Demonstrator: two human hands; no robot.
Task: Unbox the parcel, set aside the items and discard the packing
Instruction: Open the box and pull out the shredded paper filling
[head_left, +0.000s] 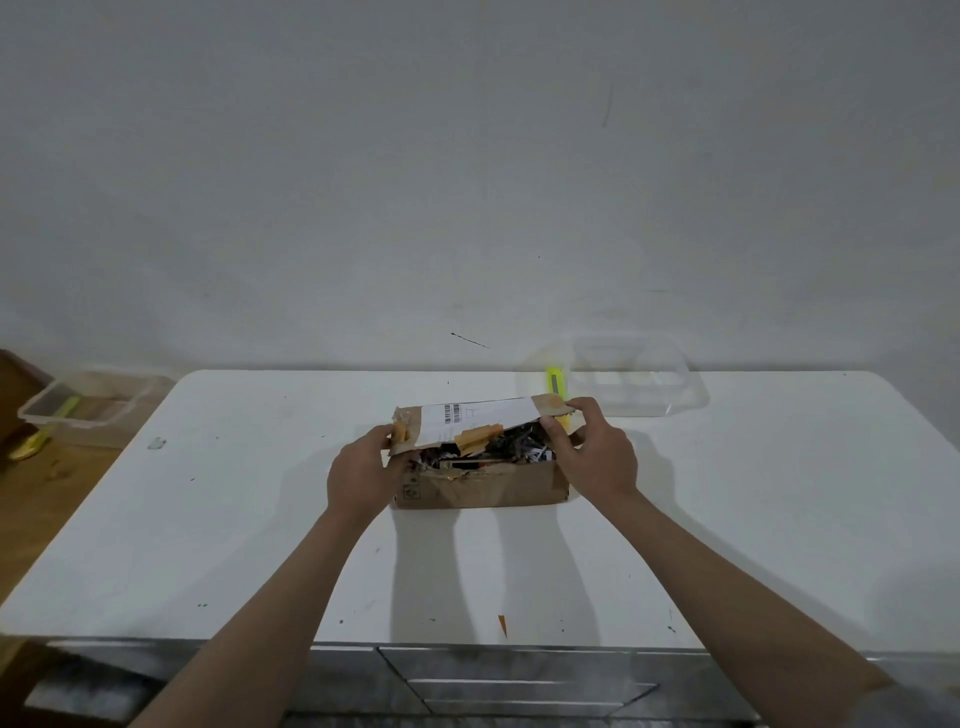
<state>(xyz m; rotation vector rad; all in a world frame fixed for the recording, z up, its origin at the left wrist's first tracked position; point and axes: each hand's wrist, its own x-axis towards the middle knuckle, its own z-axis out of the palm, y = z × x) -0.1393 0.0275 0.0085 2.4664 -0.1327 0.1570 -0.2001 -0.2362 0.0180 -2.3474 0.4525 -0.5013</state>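
The white table (260, 519) carries a cardboard parcel (480, 486) near its middle. A clear plastic container (634, 384) sits behind the parcel to the right. An orange scrap (502, 623) lies in front of the parcel.

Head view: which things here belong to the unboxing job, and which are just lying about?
In the job:
cardboard parcel with its top flap lifted
shredded packing inside
left hand and right hand, both holding the flap's ends

Lying about:
clear container on the table, behind the parcel
yellow cutter
second clear container, off the table's left end
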